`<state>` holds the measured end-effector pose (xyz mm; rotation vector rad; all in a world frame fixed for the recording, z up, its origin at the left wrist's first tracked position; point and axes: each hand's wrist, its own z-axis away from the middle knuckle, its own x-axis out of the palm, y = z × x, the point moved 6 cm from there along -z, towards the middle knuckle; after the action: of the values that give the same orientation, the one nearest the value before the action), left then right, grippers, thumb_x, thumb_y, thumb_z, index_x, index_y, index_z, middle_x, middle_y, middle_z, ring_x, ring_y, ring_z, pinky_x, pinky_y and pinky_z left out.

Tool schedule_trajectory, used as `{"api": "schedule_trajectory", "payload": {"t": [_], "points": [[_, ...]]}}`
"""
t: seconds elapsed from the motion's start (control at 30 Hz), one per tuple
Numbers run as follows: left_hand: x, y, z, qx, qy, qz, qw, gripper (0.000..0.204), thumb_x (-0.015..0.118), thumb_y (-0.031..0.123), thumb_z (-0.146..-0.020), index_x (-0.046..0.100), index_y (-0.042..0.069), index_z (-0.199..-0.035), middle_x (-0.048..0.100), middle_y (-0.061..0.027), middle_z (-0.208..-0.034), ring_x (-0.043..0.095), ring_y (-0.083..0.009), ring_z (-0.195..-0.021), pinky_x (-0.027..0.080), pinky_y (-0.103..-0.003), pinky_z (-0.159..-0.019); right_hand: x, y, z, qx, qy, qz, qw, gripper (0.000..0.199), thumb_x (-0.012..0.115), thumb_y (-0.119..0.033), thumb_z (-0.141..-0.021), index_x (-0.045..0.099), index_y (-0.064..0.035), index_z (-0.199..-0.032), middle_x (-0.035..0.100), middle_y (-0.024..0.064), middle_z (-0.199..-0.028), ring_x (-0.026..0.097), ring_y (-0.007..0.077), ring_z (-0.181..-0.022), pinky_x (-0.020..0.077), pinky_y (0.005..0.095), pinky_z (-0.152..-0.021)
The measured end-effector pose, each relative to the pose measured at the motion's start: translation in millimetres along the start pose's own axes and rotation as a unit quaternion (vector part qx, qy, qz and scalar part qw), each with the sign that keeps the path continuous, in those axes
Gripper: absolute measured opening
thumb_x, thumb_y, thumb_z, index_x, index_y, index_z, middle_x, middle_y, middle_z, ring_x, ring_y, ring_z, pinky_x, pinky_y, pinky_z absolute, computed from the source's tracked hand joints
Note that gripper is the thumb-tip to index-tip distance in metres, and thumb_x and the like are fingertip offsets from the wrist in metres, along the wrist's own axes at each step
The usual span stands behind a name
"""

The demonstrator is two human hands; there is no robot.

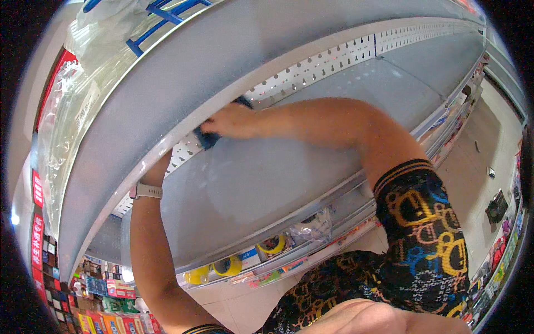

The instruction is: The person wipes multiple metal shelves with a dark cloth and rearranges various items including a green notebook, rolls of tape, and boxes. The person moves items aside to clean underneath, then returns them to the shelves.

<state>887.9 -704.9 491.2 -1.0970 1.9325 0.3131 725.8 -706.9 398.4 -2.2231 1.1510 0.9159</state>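
My right hand [232, 121] is closed around a dark blue cloth [208, 139]. It reaches under the upper shelf, close to the white perforated back panel [317, 68]. Below it stretches a bare grey shelf board [250, 186] with pale smudges on its surface. My left arm, with a light-banded watch [148, 191] at the wrist, goes up behind the front lip of the upper shelf [161, 83]. That lip hides the fingers of my left hand [161, 166], so what they do cannot be seen.
Clear plastic wrapping [78, 117] and a blue rack [167, 19] rest on the upper shelf. Beneath the grey board are yellow ring-shaped rolls [227, 266] and a clear plastic bag [312, 225]. Boxed goods [114, 323] fill shelving at lower left. A black item [497, 207] lies on the floor at right.
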Motion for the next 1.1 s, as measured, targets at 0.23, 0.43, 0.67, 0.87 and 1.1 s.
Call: {"api": "schedule_trajectory", "payload": {"t": [0.23,0.43,0.67,0.87,1.1], "points": [[38,-20,15,0.164,0.106,0.08,0.978,0.049,0.058,0.017,-0.09,0.045,0.012,-0.138,0.051,-0.0158,-0.135,0.048,-0.0335,-0.125,0.041,-0.042,-0.103,-34,44,22,-0.184,-0.025,0.221,0.957,0.021,0.054,-0.021,-0.083,0.06,-0.014,-0.101,0.055,0.0121,-0.1,0.059,0.0318,-0.099,0.0532,0.0427,-0.077],[48,7,1,0.071,0.022,-0.031,0.997,0.047,0.057,0.021,-0.092,0.047,0.017,-0.137,0.051,-0.0167,-0.133,0.053,-0.0343,-0.119,0.047,-0.043,-0.096,-174,218,158,-0.059,-0.012,0.293,0.954,0.033,0.056,-0.012,-0.081,0.057,-0.0134,-0.114,0.055,0.015,-0.12,0.053,0.0373,-0.113,0.0448,0.0426,-0.097],[42,2,6,0.023,0.145,-0.03,0.989,0.038,0.068,0.018,-0.081,0.055,0.01,-0.116,0.057,-0.0126,-0.112,0.055,-0.0322,-0.105,0.046,-0.043,-0.089,-245,302,249,0.303,0.017,-0.053,0.951,0.034,0.047,-0.03,-0.094,0.058,-0.0043,-0.115,0.062,0.0102,-0.113,0.058,0.0234,-0.103,0.0446,0.0342,-0.093],[75,-8,-25,-0.09,0.145,0.257,0.951,0.041,0.077,0.022,-0.079,0.052,0.0,-0.102,0.061,-0.0114,-0.087,0.06,-0.0253,-0.082,0.049,-0.036,-0.073,-240,333,275,0.246,-0.024,0.191,0.95,0.024,0.052,-0.011,-0.084,0.061,-0.0051,-0.105,0.064,0.0155,-0.102,0.061,0.0343,-0.097,0.0476,0.0372,-0.088],[119,-6,-38,-0.099,0.109,0.286,0.947,0.036,0.069,0.027,-0.08,0.055,-0.002,-0.097,0.067,-0.0185,-0.087,0.066,-0.0372,-0.082,0.053,-0.043,-0.076,-144,196,176,0.157,-0.09,0.233,0.956,0.025,0.06,0.007,-0.069,0.061,-0.0036,-0.091,0.058,0.0141,-0.096,0.059,0.0351,-0.095,0.0467,0.0423,-0.081]]}}
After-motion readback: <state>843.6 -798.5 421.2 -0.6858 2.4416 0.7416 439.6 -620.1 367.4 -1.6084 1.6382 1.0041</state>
